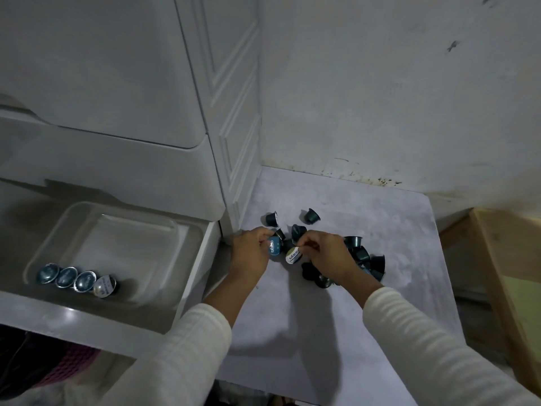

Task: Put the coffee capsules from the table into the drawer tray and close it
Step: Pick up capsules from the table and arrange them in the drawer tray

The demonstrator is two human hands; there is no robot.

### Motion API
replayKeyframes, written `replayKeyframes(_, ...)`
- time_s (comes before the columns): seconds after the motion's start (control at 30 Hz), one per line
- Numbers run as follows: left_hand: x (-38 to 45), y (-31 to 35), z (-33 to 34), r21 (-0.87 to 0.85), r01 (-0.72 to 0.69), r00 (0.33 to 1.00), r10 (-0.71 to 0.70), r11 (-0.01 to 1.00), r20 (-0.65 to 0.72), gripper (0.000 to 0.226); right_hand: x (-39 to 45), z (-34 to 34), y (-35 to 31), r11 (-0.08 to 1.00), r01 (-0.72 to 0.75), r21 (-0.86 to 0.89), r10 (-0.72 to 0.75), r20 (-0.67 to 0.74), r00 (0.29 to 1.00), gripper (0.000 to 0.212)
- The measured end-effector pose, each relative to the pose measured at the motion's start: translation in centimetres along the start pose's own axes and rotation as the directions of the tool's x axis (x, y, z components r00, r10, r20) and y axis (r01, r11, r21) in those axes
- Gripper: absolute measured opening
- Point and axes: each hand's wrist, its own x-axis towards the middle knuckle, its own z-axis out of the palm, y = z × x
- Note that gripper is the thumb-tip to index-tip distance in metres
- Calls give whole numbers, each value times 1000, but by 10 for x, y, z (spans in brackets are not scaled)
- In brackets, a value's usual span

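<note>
A person's left hand (251, 253) pinches a blue-lidded capsule (274, 249) and the right hand (328, 256) a white-lidded capsule (293, 255) above the pile of capsules (361, 256) on the table (322, 332). Four capsules (76, 279) line the clear tray (123, 227) in the open drawer (187, 276) at nine o'clock. Loose pinches risk a drop; a sleeve could scatter the pile toward three o'clock.
</note>
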Motion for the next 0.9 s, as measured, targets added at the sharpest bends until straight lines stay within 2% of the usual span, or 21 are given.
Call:
replayKeyframes(0.17,-7,16,-18,-78,-51,999,52,996,13,19,-10,-26,-15,970,-18,244,8,39,999,10)
replayKeyframes(0.37,-25,19,-62,-77,-172,971,182,982,153,20,-30,-54,-54,921,16,388,-82,152,985,8)
replayKeyframes(0.63,-38,0,-157,-70,-316,901,322,946,291,20,-50,-44,-136,914,51,403,-138,190,972,12)
replayKeyframes(0.8,-24,-40,-225,28,-377,863,340,926,374,16,-40,0,-195,901,56,429,-159,208,965,12)
replayKeyframes(0.9,-8,-77,-258,59,-381,846,322,923,424,17,-23,35,-227,920,52,388,-155,240,958,12)
